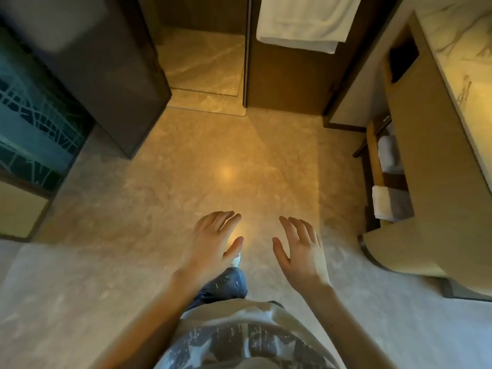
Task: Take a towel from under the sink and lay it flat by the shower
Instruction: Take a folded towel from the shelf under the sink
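Marble floor (186,161) below left hand (213,243) and right hand (303,251) — fingers (231,219) spread, empty; towels (383,203) under vanity (426,155)

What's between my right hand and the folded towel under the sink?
In the head view, only bare floor lies between the right hand and the folded towel under the vanity; nothing blocks the way.

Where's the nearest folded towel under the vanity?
Head view, far right: the folded white towel lies under the marble counter, with a second towel just beyond it, up and right of the open right hand.
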`<action>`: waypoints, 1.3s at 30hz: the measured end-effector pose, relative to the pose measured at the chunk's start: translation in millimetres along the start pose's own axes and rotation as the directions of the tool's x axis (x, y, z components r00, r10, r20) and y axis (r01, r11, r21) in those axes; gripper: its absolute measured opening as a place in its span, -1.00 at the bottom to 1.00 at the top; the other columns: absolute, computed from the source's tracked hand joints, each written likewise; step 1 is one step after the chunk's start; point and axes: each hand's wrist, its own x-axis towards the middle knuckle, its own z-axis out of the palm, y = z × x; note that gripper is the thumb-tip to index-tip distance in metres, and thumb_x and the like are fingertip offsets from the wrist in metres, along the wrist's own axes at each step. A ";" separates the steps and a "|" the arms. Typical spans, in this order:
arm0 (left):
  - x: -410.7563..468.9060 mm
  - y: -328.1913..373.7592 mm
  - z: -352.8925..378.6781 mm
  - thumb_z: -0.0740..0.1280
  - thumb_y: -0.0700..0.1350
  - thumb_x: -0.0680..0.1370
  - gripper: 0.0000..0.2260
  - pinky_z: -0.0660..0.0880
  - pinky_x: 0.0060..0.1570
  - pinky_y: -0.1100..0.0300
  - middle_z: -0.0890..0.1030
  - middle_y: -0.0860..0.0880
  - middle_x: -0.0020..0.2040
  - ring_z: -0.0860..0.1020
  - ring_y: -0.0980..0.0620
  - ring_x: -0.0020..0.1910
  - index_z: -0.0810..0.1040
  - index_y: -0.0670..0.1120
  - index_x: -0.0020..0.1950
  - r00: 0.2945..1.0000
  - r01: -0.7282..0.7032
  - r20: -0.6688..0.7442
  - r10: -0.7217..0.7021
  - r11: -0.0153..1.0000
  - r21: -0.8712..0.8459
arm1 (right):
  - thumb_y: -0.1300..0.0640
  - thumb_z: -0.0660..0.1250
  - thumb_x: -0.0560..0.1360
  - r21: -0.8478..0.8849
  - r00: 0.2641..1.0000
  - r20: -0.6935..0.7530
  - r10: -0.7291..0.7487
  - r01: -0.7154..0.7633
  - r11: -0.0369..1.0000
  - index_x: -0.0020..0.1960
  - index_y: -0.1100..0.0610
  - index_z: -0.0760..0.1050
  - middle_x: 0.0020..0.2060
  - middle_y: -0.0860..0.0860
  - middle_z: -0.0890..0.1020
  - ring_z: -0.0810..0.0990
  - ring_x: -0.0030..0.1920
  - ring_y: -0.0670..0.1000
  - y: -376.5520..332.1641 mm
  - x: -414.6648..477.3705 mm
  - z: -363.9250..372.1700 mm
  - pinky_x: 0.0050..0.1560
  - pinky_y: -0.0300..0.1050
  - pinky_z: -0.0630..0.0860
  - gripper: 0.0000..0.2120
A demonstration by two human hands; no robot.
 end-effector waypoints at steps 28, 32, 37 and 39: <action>562.0 -106.3 -76.2 0.14 0.13 0.58 -0.55 0.38 0.26 0.04 0.51 0.00 0.32 0.42 -0.02 0.32 0.44 -0.04 0.40 0.994 -0.100 0.051 0.099 0.995 0.015 | -0.15 0.09 0.60 0.029 0.987 -0.084 0.136 -0.134 0.991 0.44 0.08 0.33 0.33 0.06 0.46 0.38 0.36 0.06 130.0 513.7 -98.6 0.34 0.01 0.33 -0.51; 640.0 -101.9 -85.9 0.17 0.14 0.57 -0.55 0.40 0.22 0.04 0.50 0.02 0.29 0.41 0.01 0.30 0.43 -0.03 0.39 0.985 -0.174 0.003 0.174 0.985 -0.006 | -0.16 0.06 0.59 0.018 0.967 -0.120 0.223 -0.223 0.975 0.45 0.06 0.30 0.35 0.06 0.44 0.36 0.37 0.08 153.1 564.5 -117.5 0.35 0.06 0.36 -0.49; 713.5 -99.4 -75.7 0.17 0.20 0.55 -0.52 0.40 0.21 0.10 0.50 0.06 0.27 0.42 0.05 0.26 0.42 0.01 0.39 0.951 -0.300 0.077 0.300 0.954 -0.010 | -0.20 0.05 0.56 0.070 0.913 -0.173 0.369 -0.363 0.929 0.44 -0.02 0.22 0.35 0.03 0.43 0.40 0.35 0.06 168.2 599.7 -121.9 0.32 0.07 0.39 -0.49; 739.5 -100.6 -71.9 0.17 0.20 0.55 -0.53 0.41 0.23 0.08 0.50 0.07 0.29 0.42 0.06 0.28 0.41 0.03 0.40 0.920 -0.372 0.128 0.370 0.928 -0.014 | -0.22 0.05 0.58 0.071 0.888 -0.183 0.422 -0.417 0.906 0.45 -0.03 0.23 0.38 0.02 0.40 0.35 0.38 0.06 168.6 609.2 -121.6 0.37 0.09 0.34 -0.50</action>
